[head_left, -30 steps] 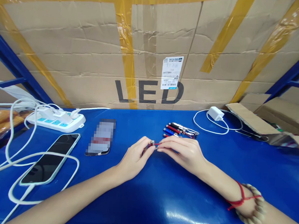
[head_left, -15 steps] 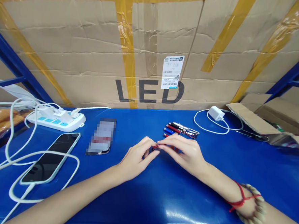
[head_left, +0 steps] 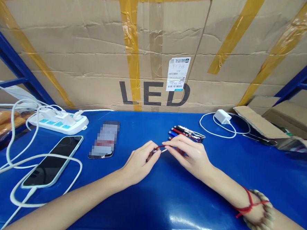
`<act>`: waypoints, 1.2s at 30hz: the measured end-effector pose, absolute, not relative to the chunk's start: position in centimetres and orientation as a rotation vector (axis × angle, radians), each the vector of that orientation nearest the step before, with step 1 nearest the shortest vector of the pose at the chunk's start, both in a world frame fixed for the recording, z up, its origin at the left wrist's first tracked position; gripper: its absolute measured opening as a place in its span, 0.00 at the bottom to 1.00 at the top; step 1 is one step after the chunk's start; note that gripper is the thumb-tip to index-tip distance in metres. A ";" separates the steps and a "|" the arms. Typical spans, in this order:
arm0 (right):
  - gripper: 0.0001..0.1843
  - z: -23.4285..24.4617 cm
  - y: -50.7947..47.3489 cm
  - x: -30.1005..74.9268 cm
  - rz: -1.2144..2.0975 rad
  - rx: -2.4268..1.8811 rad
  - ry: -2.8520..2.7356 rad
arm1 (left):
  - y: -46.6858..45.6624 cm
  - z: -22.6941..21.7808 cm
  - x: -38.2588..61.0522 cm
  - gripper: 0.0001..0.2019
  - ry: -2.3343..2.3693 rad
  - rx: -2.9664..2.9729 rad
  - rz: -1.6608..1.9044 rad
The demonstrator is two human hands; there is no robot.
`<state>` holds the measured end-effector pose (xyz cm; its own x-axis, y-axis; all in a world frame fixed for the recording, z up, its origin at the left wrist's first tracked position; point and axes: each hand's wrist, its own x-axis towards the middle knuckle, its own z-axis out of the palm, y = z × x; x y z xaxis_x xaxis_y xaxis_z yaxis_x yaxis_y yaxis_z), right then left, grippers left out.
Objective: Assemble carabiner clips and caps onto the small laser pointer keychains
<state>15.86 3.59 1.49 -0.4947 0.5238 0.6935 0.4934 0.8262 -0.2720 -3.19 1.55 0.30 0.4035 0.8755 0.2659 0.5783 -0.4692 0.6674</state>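
Note:
My left hand [head_left: 142,161] is closed in a pinch around a small thing with a silvery part, mostly hidden by the fingers. A thin red cord [head_left: 161,147] runs from it across to my right hand [head_left: 190,153], whose thumb and fingertips pinch the cord's other end. A short pale rod [head_left: 164,150] shows just below the cord. Behind my right hand lie several slim pen-like sticks [head_left: 186,132] in black, red and blue, with metal clips or rings at their right ends. A red bracelet and a beaded bracelet circle my right wrist.
On the blue table [head_left: 147,211] are a phone [head_left: 53,164] under a white cable, a second phone [head_left: 105,139] with a blurred screen, and a power strip [head_left: 61,123]. A white charger [head_left: 222,116] and scissors-like tool [head_left: 258,139] lie right, beside an open carton [head_left: 259,123].
A small gap has opened between the fingertips, so more of the red cord and the pale rod show. Both hands otherwise keep nearly the same place.

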 end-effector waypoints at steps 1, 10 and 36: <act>0.10 1.5 3.6 15.9 0.039 -0.736 -2.199 | 1.6 0.3 -3.2 0.11 1.236 2.169 0.837; 0.16 1.0 3.9 15.8 0.079 -0.700 -2.389 | 1.6 0.2 -3.3 0.13 1.197 2.133 0.840; 0.14 1.0 3.1 15.0 -0.024 -0.714 -2.321 | 1.5 0.5 -3.3 0.13 1.176 2.136 0.679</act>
<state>14.98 3.10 1.00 -0.6041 0.4873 0.6306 0.5004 0.8478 -0.1757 -3.34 1.45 0.50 0.4763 0.8672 0.1454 0.5599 -0.4266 0.7103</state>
